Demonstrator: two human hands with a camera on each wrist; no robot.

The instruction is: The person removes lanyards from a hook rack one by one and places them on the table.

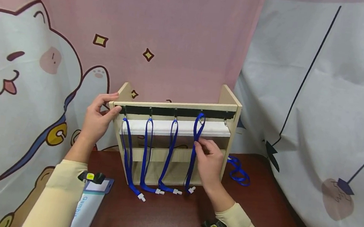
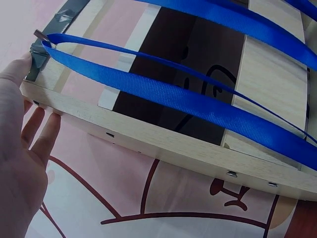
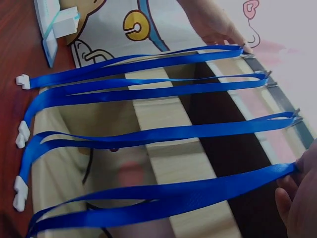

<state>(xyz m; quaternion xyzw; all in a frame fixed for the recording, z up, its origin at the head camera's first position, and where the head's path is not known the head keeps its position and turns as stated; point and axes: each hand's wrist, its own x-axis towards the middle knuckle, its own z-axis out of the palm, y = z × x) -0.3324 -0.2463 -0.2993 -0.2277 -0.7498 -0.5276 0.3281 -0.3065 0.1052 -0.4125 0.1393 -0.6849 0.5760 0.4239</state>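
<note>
A small wooden rack [image 1: 159,155] stands on the table, with a black strip [image 1: 163,111] of hooks across its top bar. My left hand [image 1: 97,119] grips its upper left corner, thumb in front and fingers round the side. Three blue lanyards [image 1: 146,150] hang from hooks, their white clips trailing onto the table. At the fourth hook, my right hand [image 1: 209,160] pinches another blue lanyard [image 1: 192,162] just below its top loop. That loop overlaps the hook; whether it is hooked on, I cannot tell. In the right wrist view, the pinched lanyard [image 3: 148,201] stretches toward the fingertips.
The rightmost hook [image 1: 225,121] bears no lanyard. Another blue lanyard [image 1: 239,173] lies coiled on the table right of the rack. A white and blue box or card [image 1: 89,207] with printed letters lies at the left, near my sleeve. Printed cloth [image 1: 190,36] hangs behind.
</note>
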